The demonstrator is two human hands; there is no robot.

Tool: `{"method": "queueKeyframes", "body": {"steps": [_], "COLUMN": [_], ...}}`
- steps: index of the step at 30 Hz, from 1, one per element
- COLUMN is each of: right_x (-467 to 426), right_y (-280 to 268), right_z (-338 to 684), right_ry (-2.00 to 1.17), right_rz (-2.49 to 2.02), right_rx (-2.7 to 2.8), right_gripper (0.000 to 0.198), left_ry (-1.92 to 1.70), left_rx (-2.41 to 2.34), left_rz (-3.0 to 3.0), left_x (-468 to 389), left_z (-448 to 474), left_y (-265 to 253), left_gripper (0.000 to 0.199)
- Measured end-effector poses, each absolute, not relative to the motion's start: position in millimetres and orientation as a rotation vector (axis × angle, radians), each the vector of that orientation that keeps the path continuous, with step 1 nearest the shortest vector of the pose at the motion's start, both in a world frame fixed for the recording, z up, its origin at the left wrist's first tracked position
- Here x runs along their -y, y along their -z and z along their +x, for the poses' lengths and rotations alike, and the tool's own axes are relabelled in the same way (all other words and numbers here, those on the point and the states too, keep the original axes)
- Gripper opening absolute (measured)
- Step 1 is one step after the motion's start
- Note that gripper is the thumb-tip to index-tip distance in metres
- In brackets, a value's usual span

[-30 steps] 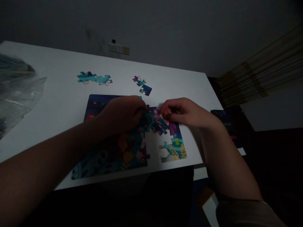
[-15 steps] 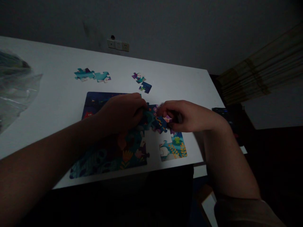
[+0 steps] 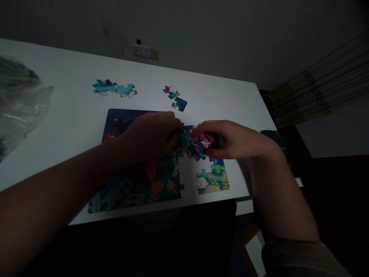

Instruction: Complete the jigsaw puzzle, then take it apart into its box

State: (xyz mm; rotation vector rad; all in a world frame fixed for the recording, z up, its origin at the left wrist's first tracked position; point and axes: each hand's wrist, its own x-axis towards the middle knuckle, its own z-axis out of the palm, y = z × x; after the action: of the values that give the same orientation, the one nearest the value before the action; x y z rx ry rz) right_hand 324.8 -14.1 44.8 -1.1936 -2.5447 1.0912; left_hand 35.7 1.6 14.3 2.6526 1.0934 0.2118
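The puzzle piece point(image 3: 205, 144) sits pinched at the right edge of the half-built puzzle point(image 3: 138, 188) on the white table point(image 3: 72, 115). It looks light, thin and stiff, likely cardboard, best held by its flat edges. The right hand point(image 3: 230, 139) curls its fingertips closed on that piece. The left hand point(image 3: 150, 134) lies bent, fingers pressing on the joined section beside it. Loose pieces point(image 3: 178, 104) lie farther back.

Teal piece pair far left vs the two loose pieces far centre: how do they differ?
The teal piece pair is joined side by side and mostly light teal. The two loose pieces lie corner to corner, seemingly unjoined, one purple-white, one dark blue, nearer the hands. Both groups lie flat on the white table, untouched.
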Motion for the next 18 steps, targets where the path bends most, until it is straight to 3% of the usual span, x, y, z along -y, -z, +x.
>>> {"method": "queueKeyframes", "body": {"steps": [5, 11, 15, 18], "right_x": [14.0, 13.4, 15.8, 11.9], "right_y": [-42.8, -41.4, -46.6, -44.8], "right_z": [321.6, 321.3, 327.3, 335.3], "right_ry": [-1.079, -1.1, -1.273, -1.164], "right_rz": [-1.182, -1.091, -1.116, -1.16], "right_rx": [2.54, 2.553, 2.35, 2.045], "right_gripper": [0.055, 0.04, 0.021, 0.017], "left_ry": [-0.204, -0.244, -0.472, -0.727], "left_rx": [-1.101, -1.1, -1.207, -1.338], "left_rz": [2.65, 2.609, 2.409, 2.149], "left_x": [-1.6, -1.2, -3.8, -12.3], "left_z": [36.5, 37.0, 35.3, 31.6], "left_y": [-15.9, -12.9, -15.5, -20.7], "left_gripper": [0.035, 0.036, 0.039, 0.032]}}
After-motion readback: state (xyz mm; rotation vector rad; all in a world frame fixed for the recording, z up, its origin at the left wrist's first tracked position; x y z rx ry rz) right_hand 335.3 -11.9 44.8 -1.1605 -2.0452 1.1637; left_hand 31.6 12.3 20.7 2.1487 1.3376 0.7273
